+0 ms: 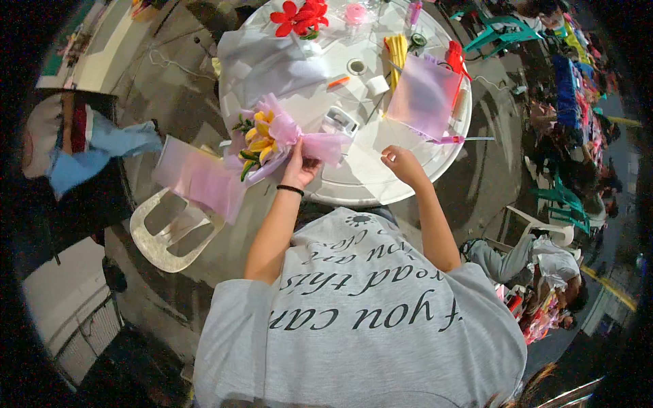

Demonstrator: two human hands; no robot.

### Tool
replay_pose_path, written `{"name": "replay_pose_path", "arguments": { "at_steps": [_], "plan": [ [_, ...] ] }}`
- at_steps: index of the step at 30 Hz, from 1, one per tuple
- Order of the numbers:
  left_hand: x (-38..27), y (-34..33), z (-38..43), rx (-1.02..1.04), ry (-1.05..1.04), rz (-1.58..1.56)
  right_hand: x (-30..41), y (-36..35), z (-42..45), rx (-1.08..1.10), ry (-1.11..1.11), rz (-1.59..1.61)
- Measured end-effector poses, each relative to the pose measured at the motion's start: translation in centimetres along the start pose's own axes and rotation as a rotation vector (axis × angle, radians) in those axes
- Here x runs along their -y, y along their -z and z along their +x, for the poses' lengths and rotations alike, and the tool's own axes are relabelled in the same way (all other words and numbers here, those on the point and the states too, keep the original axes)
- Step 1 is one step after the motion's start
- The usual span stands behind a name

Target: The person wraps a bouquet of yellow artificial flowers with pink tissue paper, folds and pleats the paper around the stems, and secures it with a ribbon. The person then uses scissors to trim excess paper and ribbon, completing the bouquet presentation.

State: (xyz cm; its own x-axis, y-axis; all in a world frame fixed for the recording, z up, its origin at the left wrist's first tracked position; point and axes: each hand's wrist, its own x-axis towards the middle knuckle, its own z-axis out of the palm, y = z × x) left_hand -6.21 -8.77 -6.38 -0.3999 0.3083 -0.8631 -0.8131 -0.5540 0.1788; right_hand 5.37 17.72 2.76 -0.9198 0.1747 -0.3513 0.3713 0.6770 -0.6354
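Note:
My left hand [303, 166] grips the gathered neck of a bouquet wrapped in translucent pink sheet [285, 126]. Yellow fuzzy flowers [262, 136] with green leaves show at its left end, and the wrap's tail flares right past my fingers. Over the near part of the round white table [352, 191], my right hand [403, 162] is raised with loosely curled fingers. I see nothing in it, though a thin or clear item could be hidden. Between the hands and slightly farther off sits a white plastic device [341, 121], perhaps a tape dispenser.
Red fuzzy flowers [298, 19] stand at the far side. Rightward lie yellow pipe cleaners [396, 56], a white roll [377, 85], an orange tool [338, 81] and lilac sheets [424, 99]. Pink sheets [199, 176] rest over a white plastic chair [171, 262]. People sit at far right.

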Motion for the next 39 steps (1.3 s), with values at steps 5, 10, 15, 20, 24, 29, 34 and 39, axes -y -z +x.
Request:
{"name": "replay_pose_path", "arguments": {
  "at_steps": [5, 10, 15, 20, 24, 29, 34, 39],
  "plan": [
    [0.1, 0.6, 0.0, 0.037, -0.008, -0.09, -0.9, 4.6, 0.7, -0.151, 0.06, 0.08],
    [1.1, 0.3, -1.0, 0.155, -0.136, -0.092, -7.5, 12.5, 6.5, -0.451, 0.053, 0.028],
    [1.8, -0.3, -2.1, 0.204, -0.135, -0.076, -10.4, 17.2, 11.0, -0.48, 0.055, -0.033],
    [3.9, -0.3, -1.8, 0.154, -0.165, -0.137, -14.4, 17.6, 14.0, -0.611, -0.366, -0.307],
    [5.6, -1.9, -2.5, 0.122, -0.223, -0.162, -16.7, 16.1, 14.4, -0.495, -0.328, 0.512],
    [7.0, -3.1, -2.1, 0.194, -0.28, -0.254, -20.4, 13.6, 15.7, -0.246, -0.117, 0.613],
    [7.4, -5.2, -3.8, 0.232, -0.323, -0.239, -14.6, 12.4, 14.2, -0.54, 0.157, -0.019],
    [8.0, -6.2, -4.4, 0.208, -0.375, -0.28, -12.2, 12.3, 14.2, -0.527, 0.313, -0.332]
  ]
}}
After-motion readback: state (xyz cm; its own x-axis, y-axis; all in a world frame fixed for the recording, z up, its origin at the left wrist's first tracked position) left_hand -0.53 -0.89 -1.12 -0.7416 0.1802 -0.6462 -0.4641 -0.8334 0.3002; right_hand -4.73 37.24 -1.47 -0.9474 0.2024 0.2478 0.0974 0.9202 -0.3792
